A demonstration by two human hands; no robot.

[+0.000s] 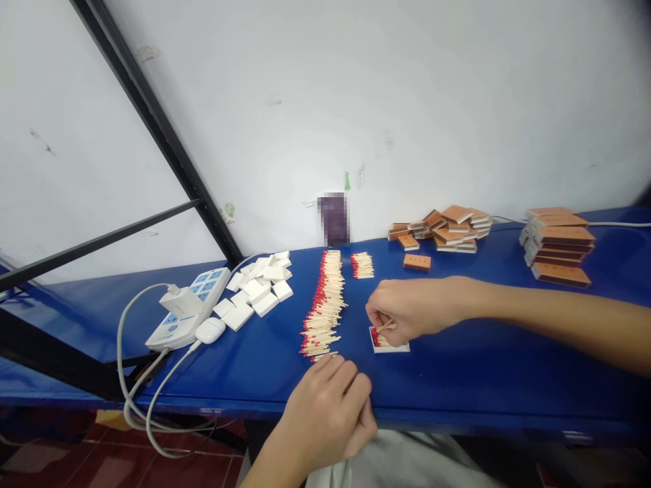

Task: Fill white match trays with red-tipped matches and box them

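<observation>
My right hand (pixel 407 308) pinches a few matchsticks (pixel 389 324) between thumb and fingers. It is right over a small white matchbox tray (pixel 391 350), where red-headed matches (pixel 377 337) lie inside. The hand hides part of the tray. My left hand (pixel 330 410) rests at the table's front edge with its fingers curled closed, and nothing shows in them. Just beyond its knuckles begins a long row of loose matches (pixel 325 298), red heads mostly to the left. A smaller group of matches (pixel 363 265) lies to the right of the row's far end.
White matchbox trays (pixel 254 290) lie heaped at the left, beside a power strip (pixel 190 308) with cables. Orange-brown matchboxes (pixel 458 227) form a loose pile at the back, with a single matchbox (pixel 417 262) before it. Another stack of matchboxes (pixel 559 237) stands at right. A black metal post (pixel 152 115) rises at left.
</observation>
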